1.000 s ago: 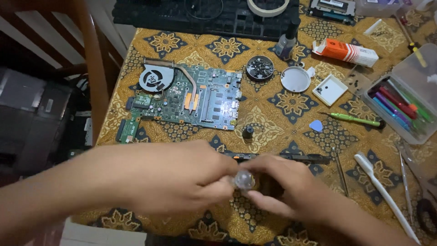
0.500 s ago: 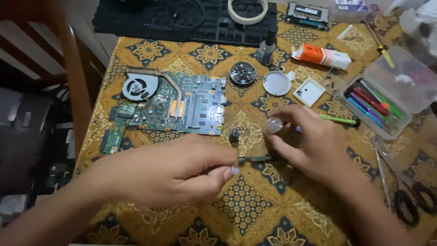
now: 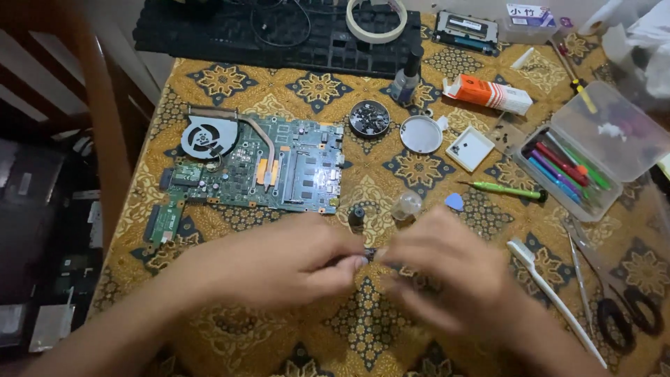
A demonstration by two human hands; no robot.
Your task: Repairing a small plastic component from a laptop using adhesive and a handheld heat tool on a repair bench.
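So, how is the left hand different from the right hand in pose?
The left hand is sharp in the picture and pinches a thin dark tool at its fingertips; the right hand is blurred, and what it holds cannot be seen. Both hover close together over the patterned cloth.

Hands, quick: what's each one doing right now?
Left hand: closed, pinching a thin dark tool at its fingertips.
Right hand: blurred, fingers curled by the tool's tip; a grip cannot be told.

orange-white glue box far right, white label beyond
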